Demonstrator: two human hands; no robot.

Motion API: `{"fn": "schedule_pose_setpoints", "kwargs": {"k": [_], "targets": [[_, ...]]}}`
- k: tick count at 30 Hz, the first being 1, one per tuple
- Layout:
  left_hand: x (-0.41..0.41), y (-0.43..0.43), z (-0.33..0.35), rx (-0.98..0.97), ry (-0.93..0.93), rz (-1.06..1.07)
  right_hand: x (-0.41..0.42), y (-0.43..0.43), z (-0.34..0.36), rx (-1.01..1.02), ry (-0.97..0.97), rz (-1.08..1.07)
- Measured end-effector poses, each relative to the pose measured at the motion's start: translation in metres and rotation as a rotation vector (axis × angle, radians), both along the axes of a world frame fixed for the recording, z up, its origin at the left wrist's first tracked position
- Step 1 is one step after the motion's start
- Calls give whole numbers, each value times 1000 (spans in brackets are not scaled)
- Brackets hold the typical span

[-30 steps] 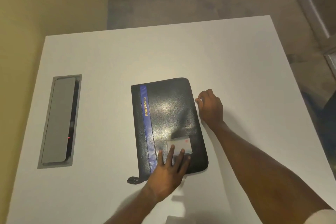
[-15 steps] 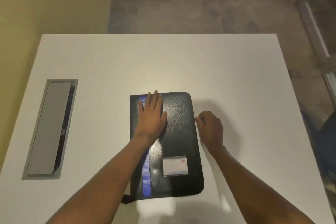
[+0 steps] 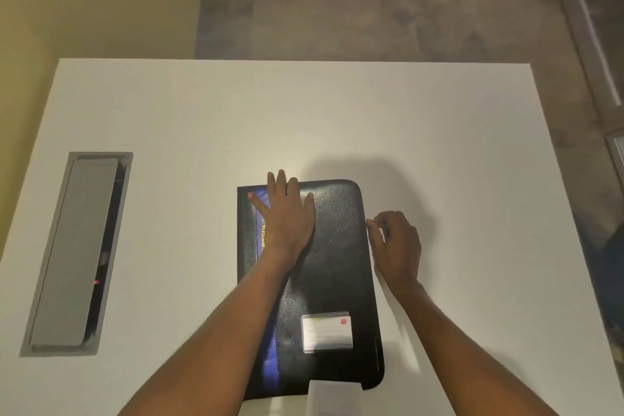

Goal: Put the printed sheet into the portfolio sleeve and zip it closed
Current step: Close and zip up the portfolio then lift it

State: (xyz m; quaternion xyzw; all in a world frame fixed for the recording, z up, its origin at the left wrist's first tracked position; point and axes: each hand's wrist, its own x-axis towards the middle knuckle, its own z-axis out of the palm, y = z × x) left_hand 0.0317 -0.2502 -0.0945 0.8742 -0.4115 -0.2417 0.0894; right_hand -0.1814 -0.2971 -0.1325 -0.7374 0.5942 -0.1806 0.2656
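A black portfolio [image 3: 334, 257] with a blue stripe and a card window lies shut on the white table [image 3: 337, 118]. My left hand [image 3: 285, 216] rests flat on its upper left, fingers spread. My right hand [image 3: 395, 243] is at the portfolio's right edge, thumb and finger pinched on a small zipper pull [image 3: 368, 221]. A white sheet [image 3: 334, 397] shows at the portfolio's near edge, at the bottom of the view.
A grey cable hatch [image 3: 72, 253] is set into the table at the left. A yellow wall [image 3: 84, 0] stands left. Grey floor [image 3: 371, 17] lies beyond the far edge, and a glass door frame [image 3: 594, 37] is at right.
My left hand left the portfolio's near end and now lies flat on its far left part. My right hand has stayed pinched at the right edge.
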Motion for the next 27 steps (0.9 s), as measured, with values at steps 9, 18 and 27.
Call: {"fn": "schedule_pose_setpoints", "kwargs": {"k": [9,18,27], "targets": [[-10,-3,-11,-60,2,14,43,-98,7,56,-16,293],[-6,-7,-22,-61,28,77,115,-144,12,113,119,817],[-5,5,-15,-239,35,219,176,-124,20,106,153,1033]]}}
